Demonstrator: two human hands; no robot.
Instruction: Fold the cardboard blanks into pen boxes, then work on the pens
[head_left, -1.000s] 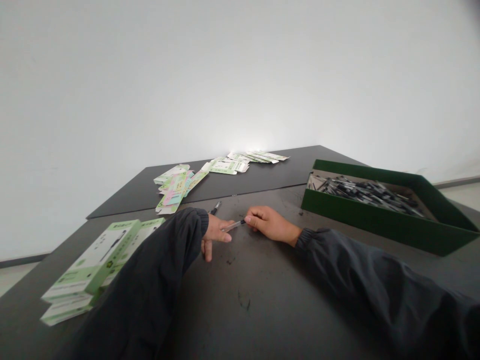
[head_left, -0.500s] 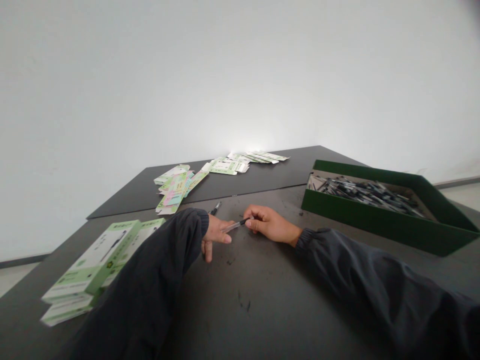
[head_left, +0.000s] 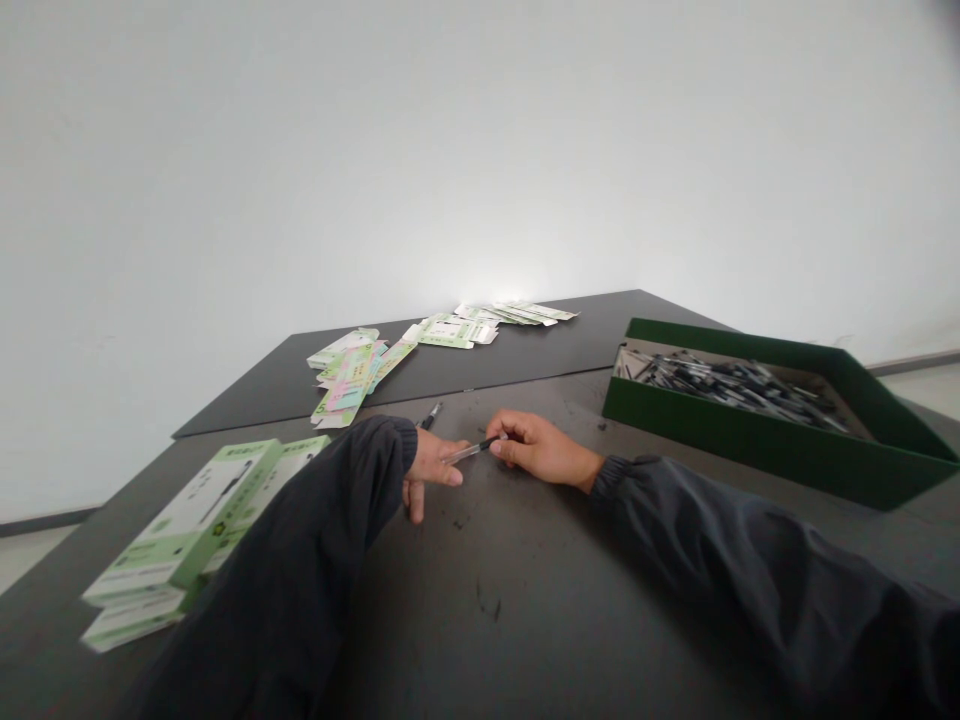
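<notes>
Near the middle of the dark table, my right hand (head_left: 541, 446) pinches a clear-barrelled pen (head_left: 471, 451) by its black end, between thumb and fingertips. The pen slants down to the left, and its other end overlaps my left hand (head_left: 435, 466). My left hand is low over the table with fingers stretched out and apart; whether it touches that pen end is hard to tell. Just beyond the left cuff shows the end of a second pen (head_left: 432, 414), the rest hidden behind the hand and sleeve.
At right stands a long green box (head_left: 750, 455) holding many loose pens (head_left: 735, 385). White-and-green cartons (head_left: 187, 510) are stacked at left, partly behind my left sleeve. Flattened cartons (head_left: 450, 331) and coloured cards (head_left: 354, 380) lie toward the wall.
</notes>
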